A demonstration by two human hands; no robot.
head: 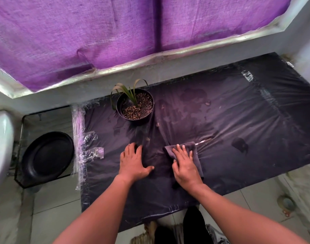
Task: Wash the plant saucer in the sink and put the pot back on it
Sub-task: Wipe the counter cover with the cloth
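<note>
The right hand lies flat, fingers straight and spread, pressing a dark grey cloth onto the black plastic-covered table near the middle of its front half. The left hand is also flat and open, palm down on the sheet just beside the cloth, holding nothing; it probably pins the loose plastic so it does not ride along under a wipe.

The plant pot stands upright near the table's back-left edge, out of the cloth's way and directly on the plastic, with no saucer under it. The black saucer sits well apart from it, off the table's left edge, in a wire mesh rack beside a white basin, seemingly left there to drain. Wet patches show on the plastic behind the hands and towards the right.

The table's right half is open for sweeping. On the left, strips of clear tape hold the sheet at the edge, so a stroke that way could lift them.
</note>
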